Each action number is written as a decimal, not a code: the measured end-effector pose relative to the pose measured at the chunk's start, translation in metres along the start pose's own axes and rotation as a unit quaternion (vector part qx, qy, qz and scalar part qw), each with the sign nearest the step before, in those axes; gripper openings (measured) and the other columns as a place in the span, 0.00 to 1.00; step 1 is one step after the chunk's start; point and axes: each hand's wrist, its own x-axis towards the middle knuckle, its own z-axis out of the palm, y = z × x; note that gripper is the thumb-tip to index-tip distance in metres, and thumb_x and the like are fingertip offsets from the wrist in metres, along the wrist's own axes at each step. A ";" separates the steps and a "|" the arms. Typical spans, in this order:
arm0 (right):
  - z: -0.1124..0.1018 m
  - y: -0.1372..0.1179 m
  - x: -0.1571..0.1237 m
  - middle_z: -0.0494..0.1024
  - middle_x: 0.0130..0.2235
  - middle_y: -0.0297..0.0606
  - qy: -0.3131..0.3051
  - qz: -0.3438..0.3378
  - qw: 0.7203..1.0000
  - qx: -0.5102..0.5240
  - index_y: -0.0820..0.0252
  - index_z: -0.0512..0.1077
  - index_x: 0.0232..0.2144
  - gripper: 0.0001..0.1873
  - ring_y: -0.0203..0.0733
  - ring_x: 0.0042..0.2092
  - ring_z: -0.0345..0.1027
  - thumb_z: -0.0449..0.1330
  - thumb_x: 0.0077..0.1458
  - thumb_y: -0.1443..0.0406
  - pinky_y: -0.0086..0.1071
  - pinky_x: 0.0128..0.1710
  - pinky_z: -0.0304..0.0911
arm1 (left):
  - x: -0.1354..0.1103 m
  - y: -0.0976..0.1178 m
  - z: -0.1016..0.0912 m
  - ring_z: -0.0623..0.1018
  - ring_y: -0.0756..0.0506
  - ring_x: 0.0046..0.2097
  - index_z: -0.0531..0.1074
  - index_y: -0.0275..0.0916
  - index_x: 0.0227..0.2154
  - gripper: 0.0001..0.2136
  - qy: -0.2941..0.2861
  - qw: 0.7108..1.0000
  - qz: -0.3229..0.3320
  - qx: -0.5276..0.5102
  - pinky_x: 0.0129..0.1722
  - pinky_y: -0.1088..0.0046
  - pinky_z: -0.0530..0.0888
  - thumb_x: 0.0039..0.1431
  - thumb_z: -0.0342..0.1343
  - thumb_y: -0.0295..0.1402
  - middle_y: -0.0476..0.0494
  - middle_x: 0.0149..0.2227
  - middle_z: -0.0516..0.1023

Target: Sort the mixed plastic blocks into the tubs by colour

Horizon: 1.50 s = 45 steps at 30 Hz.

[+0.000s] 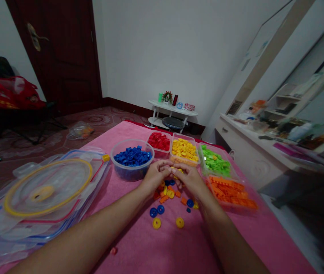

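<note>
My left hand (155, 176) and my right hand (189, 178) meet over the pink cloth (139, 243), fingertips pinched together on a small yellow piece (176, 169) between them. Under and in front of the hands lies a loose pile of small bricks (169, 193) in orange, yellow, blue and red. Closer to me lie two blue wheels (156, 211) and two yellow wheels (167, 223). A round tub of blue bricks (132, 158) stands just left of my left hand.
Behind the hands stand tubs of red bricks (158, 141), yellow bricks (184, 150) and green bricks (214, 161); a tub of orange bricks (230, 191) is at the right. Clear lids (44, 190) are stacked at the left. A dresser (253, 152) runs along the right.
</note>
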 end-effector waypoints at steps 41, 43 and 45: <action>0.032 -0.018 -0.104 0.72 0.46 0.43 -0.028 -0.106 0.852 -0.512 0.54 0.68 0.50 0.19 0.46 0.46 0.66 0.56 0.54 0.63 0.39 0.44 0.63 | -0.013 0.016 0.010 0.76 0.50 0.39 0.75 0.35 0.35 0.11 -0.056 0.911 0.224 0.341 0.40 0.75 0.72 0.56 0.48 0.23 0.44 0.36 0.79; 0.052 -0.013 -0.109 0.71 0.48 0.43 -0.056 -0.173 0.851 -0.493 0.53 0.68 0.50 0.20 0.48 0.48 0.64 0.58 0.53 0.62 0.42 0.47 0.61 | -0.014 0.027 0.016 0.77 0.50 0.37 0.75 0.35 0.35 0.10 -0.062 0.923 0.220 0.309 0.39 0.76 0.72 0.57 0.48 0.25 0.44 0.34 0.79; 0.061 -0.007 -0.104 0.68 0.52 0.43 -0.062 -0.219 0.844 -0.486 0.53 0.68 0.51 0.20 0.51 0.54 0.58 0.57 0.54 0.62 0.48 0.54 0.55 | -0.015 0.036 0.018 0.77 0.50 0.36 0.75 0.35 0.37 0.10 -0.061 0.934 0.217 0.278 0.38 0.76 0.73 0.58 0.48 0.27 0.44 0.33 0.78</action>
